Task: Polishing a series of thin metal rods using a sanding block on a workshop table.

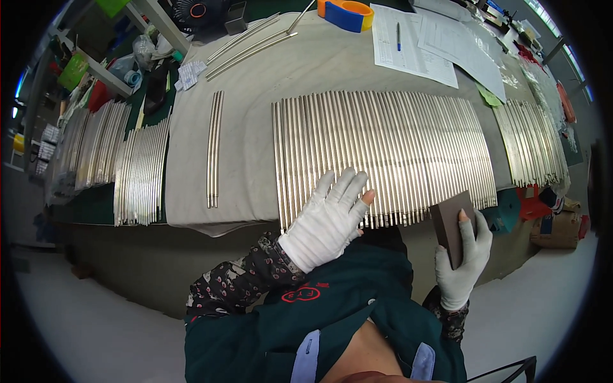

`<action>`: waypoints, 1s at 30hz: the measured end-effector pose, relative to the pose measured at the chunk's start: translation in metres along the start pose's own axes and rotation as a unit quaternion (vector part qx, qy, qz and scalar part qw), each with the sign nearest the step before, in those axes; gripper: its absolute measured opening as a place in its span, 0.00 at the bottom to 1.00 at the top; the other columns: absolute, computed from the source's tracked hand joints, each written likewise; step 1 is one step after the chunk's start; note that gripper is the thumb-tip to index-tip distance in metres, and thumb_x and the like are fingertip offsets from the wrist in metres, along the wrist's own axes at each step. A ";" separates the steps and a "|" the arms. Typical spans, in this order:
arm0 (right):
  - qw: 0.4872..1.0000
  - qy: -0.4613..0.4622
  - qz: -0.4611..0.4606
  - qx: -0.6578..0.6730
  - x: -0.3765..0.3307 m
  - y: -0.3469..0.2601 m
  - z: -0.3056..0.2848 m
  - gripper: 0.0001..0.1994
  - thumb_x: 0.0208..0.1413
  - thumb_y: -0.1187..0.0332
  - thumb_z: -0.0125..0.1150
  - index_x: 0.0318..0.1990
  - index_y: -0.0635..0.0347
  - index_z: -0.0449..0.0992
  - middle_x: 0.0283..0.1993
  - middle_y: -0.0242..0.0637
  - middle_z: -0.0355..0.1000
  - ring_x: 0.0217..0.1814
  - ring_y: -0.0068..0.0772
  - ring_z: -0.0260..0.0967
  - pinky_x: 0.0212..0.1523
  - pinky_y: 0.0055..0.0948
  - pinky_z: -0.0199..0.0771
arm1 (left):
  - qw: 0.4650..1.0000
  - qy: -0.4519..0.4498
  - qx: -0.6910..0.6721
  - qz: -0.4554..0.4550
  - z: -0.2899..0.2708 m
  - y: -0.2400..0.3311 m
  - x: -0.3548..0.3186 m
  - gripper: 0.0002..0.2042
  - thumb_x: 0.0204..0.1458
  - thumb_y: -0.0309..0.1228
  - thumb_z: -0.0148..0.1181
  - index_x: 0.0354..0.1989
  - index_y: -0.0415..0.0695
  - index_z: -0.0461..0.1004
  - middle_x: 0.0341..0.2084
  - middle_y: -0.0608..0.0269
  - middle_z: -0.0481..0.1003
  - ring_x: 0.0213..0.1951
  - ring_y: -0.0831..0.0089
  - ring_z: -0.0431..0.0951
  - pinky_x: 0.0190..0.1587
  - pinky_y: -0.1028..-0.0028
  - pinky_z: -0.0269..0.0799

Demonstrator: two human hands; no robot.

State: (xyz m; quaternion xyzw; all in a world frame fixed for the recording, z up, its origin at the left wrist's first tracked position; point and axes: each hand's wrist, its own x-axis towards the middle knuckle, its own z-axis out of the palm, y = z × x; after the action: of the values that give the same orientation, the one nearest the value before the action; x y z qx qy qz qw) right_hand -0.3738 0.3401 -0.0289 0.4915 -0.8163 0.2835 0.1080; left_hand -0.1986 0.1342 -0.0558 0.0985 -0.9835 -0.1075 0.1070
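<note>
A wide row of thin, shiny metal rods [383, 140] lies side by side on the grey cloth in front of me. My left hand [327, 220], in a white glove with a bare thumb tip, rests flat over the near ends of the rods at the row's left part, fingers stretched out. My right hand [465, 258], gloved the same way with one bare fingertip, grips a brown rectangular block [452, 230]. The block is tilted at the row's near right corner; whether it touches the rods I cannot tell.
Three rods [215, 150] lie apart on the grey cloth [246, 127]. More rod bundles lie left [142, 172] and right [531, 143]. Loose rods [249, 54], a tape roll [347, 14], and papers [408, 51] with a pen [399, 37] are at the back.
</note>
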 end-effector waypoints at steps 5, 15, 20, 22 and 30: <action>1.000 -0.001 -0.012 0.008 0.004 0.000 0.001 0.36 0.33 0.69 0.62 0.59 0.56 0.68 0.58 0.54 0.61 0.56 0.53 0.61 0.55 0.44 0.63 | 0.998 -0.047 -0.049 0.007 -0.021 -0.014 -0.014 0.41 0.40 0.45 0.67 0.62 0.41 0.57 0.62 0.45 0.56 0.64 0.48 0.56 0.64 0.47 0.46; 1.000 0.004 -0.013 0.007 0.005 -0.001 0.005 0.35 0.34 0.70 0.61 0.59 0.57 0.69 0.58 0.55 0.61 0.55 0.53 0.61 0.55 0.44 0.63 | 0.999 -0.014 -0.034 0.017 -0.015 -0.034 -0.039 0.48 0.37 0.46 0.67 0.67 0.45 0.48 0.62 0.45 0.55 0.62 0.47 0.58 0.64 0.48 0.50; 1.000 -0.002 -0.016 0.004 0.007 -0.003 0.004 0.35 0.34 0.71 0.61 0.59 0.56 0.68 0.57 0.55 0.61 0.55 0.52 0.62 0.55 0.43 0.64 | 0.998 0.006 -0.042 0.054 -0.008 -0.039 -0.038 0.46 0.38 0.48 0.64 0.66 0.43 0.50 0.62 0.45 0.57 0.62 0.48 0.60 0.62 0.50 0.55; 1.000 0.001 -0.019 0.003 0.007 -0.003 0.003 0.36 0.34 0.71 0.61 0.60 0.55 0.68 0.57 0.54 0.61 0.55 0.52 0.62 0.55 0.43 0.63 | 0.997 0.002 -0.053 0.059 -0.019 -0.039 -0.039 0.45 0.40 0.48 0.63 0.66 0.42 0.51 0.62 0.45 0.58 0.62 0.48 0.61 0.62 0.50 0.55; 1.000 0.004 -0.003 -0.013 0.002 0.003 0.002 0.36 0.34 0.71 0.60 0.61 0.53 0.67 0.58 0.53 0.61 0.56 0.52 0.62 0.57 0.42 0.63 | 0.968 -0.005 -0.160 0.190 -0.031 -0.033 -0.051 0.37 0.40 0.41 0.64 0.59 0.37 0.57 0.53 0.46 0.65 0.55 0.51 0.67 0.55 0.52 0.65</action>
State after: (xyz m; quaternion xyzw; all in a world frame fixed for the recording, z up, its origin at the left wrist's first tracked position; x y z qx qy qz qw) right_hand -0.3777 0.3384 -0.0307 0.4914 -0.8181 0.2746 0.1178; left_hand -0.1367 0.1081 -0.0431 -0.1097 -0.9546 -0.2420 0.1345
